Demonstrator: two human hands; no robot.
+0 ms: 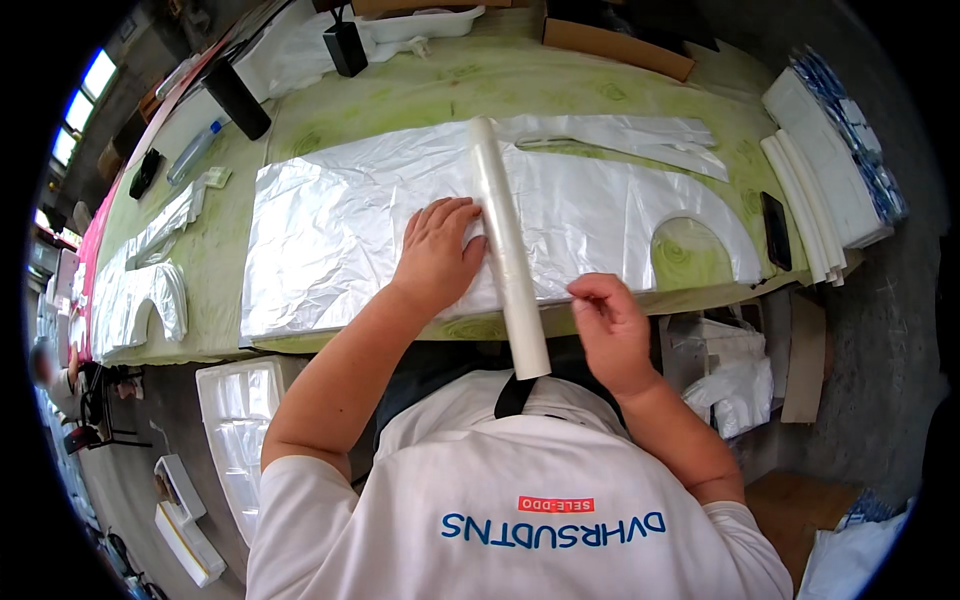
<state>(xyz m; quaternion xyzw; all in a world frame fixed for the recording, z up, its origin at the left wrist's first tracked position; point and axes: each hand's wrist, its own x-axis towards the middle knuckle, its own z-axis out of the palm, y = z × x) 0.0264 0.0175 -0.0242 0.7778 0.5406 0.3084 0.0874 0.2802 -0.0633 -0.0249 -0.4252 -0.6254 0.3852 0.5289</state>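
Note:
A thin white plastic apron [340,210] with a curved cut-out lies spread over the table, creased in places. Across it rests a long whitish tube [505,240], its near end sticking out past the table's front edge towards my body. My left hand [440,245] lies on the plastic just left of the tube, fingers stretched out and fingertips close against it. To the right of the tube, my right hand [607,315] is at the apron's front edge with its fingers curled in. Whether those fingers pinch the plastic is hidden.
A phone [776,231], white rolls [800,205] and a white box [825,150] stand at the right. Another white plastic piece [145,290] lies left, near a bottle [195,150] and a black cylinder [236,98]. An open cardboard box [620,50] sits at the back.

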